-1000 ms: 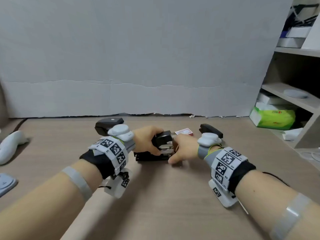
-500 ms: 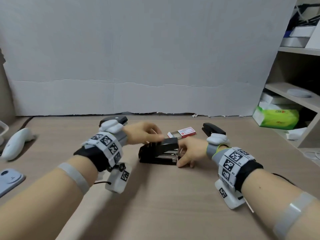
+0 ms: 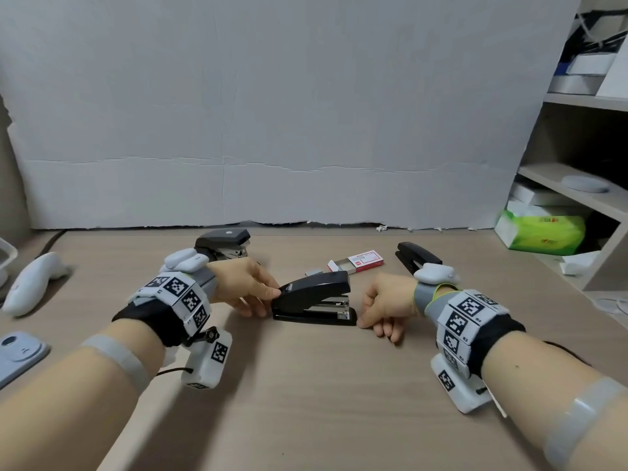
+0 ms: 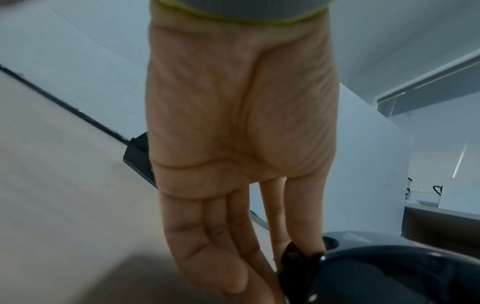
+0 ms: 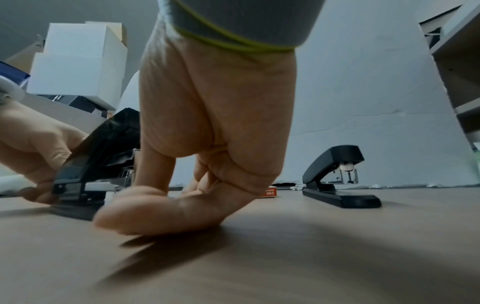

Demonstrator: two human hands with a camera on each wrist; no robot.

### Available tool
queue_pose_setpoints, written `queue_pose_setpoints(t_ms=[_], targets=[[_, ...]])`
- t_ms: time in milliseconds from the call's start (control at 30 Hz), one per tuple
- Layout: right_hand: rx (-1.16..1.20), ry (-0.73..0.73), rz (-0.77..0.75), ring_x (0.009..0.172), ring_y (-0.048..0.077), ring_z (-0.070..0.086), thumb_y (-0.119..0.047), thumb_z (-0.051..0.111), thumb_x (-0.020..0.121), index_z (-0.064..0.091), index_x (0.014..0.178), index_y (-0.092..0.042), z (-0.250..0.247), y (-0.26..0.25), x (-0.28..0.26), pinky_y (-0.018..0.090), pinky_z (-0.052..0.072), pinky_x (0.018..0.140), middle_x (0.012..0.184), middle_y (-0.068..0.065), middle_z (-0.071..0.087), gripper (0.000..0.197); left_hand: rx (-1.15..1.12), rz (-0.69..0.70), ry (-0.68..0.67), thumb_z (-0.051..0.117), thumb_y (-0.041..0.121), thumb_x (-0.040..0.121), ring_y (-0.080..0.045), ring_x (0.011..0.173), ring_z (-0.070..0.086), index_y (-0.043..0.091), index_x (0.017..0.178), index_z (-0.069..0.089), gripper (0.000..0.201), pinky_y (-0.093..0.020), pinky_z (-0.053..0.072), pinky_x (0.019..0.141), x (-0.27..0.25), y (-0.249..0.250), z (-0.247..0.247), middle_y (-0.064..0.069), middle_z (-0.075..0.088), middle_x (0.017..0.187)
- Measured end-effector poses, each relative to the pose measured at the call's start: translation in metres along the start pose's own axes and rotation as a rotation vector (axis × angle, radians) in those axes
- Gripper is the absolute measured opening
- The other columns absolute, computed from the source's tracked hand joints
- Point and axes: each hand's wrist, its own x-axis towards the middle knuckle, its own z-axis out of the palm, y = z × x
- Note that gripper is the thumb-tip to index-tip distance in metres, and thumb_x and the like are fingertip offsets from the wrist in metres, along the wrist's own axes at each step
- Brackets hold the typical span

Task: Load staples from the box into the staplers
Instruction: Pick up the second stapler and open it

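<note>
A black stapler (image 3: 316, 297) (image 5: 103, 148) lies shut in the middle of the table. My left hand (image 3: 268, 300) (image 4: 246, 267) pinches its rear end, thumb on top and fingers by the base. My right hand (image 3: 375, 326) (image 5: 155, 205) rests on the table just right of its front, fingers loosely curled, holding nothing. Behind lies the open red-and-white staple box (image 3: 356, 261) (image 5: 270, 193), with a loose strip of staples (image 3: 312, 272) beside it. A second black stapler (image 3: 224, 243) sits at the back left. A third stapler (image 3: 418, 260) (image 5: 335, 168) stands at the back right.
A white handheld controller (image 3: 34, 283) and a grey-blue device (image 3: 17, 351) lie at the far left. A wooden shelf unit (image 3: 577, 198) with a green tissue pack (image 3: 543, 232) borders the table on the right. A white board (image 3: 272, 113) closes the back.
The middle stapler's top has come down shut. My right hand has drawn back from its front to the table. My left hand has slid from the top to the rear end.
</note>
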Motion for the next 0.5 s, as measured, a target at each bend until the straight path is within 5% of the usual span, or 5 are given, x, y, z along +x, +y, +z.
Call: queue_pose_setpoints(t_ms=[100, 200, 300, 400, 500], targets=[[0.110, -0.019, -0.026, 0.053, 0.023, 0.067, 0.000, 0.068, 0.087, 0.062, 0.095, 0.000, -0.004, 0.001, -0.004, 0.039, 0.063, 0.055, 0.070, 0.015, 0.069, 0.010, -0.041, -0.053, -0.019, 0.065, 0.016, 0.092, -0.021, 0.076, 0.069, 0.006, 0.102, 0.075, 0.017, -0.027, 0.053, 0.061, 0.001, 0.004, -0.002, -0.016, 0.074, 0.095], [0.287, 0.046, -0.079, 0.070, 0.032, 0.066, 0.001, 0.063, 0.085, 0.058, 0.114, -0.001, -0.014, -0.005, -0.011, 0.039, 0.060, 0.060, 0.089, 0.021, 0.068, 0.029, -0.038, -0.128, -0.042, 0.067, 0.016, 0.091, -0.021, 0.076, 0.069, 0.005, 0.104, 0.073, 0.019, -0.028, 0.054, 0.065, 0.002, 0.009, -0.004, -0.016, 0.073, 0.094], [0.381, 0.178, -0.283, 0.089, 0.024, 0.063, -0.016, 0.064, 0.071, 0.069, 0.105, -0.009, -0.023, -0.021, -0.012, 0.033, 0.055, 0.074, 0.098, 0.011, 0.068, 0.035, -0.005, -0.199, -0.032, 0.070, 0.018, 0.089, -0.022, 0.076, 0.070, 0.006, 0.110, 0.069, 0.025, -0.030, 0.054, 0.066, 0.005, 0.014, -0.006, -0.013, 0.074, 0.090], [0.252, 0.209, -0.378, 0.098, 0.014, 0.063, -0.026, 0.074, 0.080, 0.076, 0.105, -0.013, -0.020, -0.038, -0.012, 0.032, 0.052, 0.085, 0.111, 0.009, 0.074, 0.028, 0.020, -0.245, -0.013, 0.072, 0.017, 0.087, -0.023, 0.075, 0.069, 0.007, 0.108, 0.068, 0.024, -0.030, 0.052, 0.062, 0.008, 0.017, -0.006, -0.011, 0.073, 0.083], [0.086, 0.261, -0.375, 0.089, 0.012, 0.059, -0.030, 0.075, 0.086, 0.078, 0.099, -0.012, -0.013, -0.042, -0.007, 0.032, 0.052, 0.084, 0.115, 0.011, 0.073, 0.023, 0.026, -0.277, 0.007, 0.072, 0.015, 0.086, -0.023, 0.069, 0.064, 0.007, 0.103, 0.068, 0.019, -0.029, 0.051, 0.060, 0.009, 0.019, -0.005, -0.010, 0.070, 0.078]])
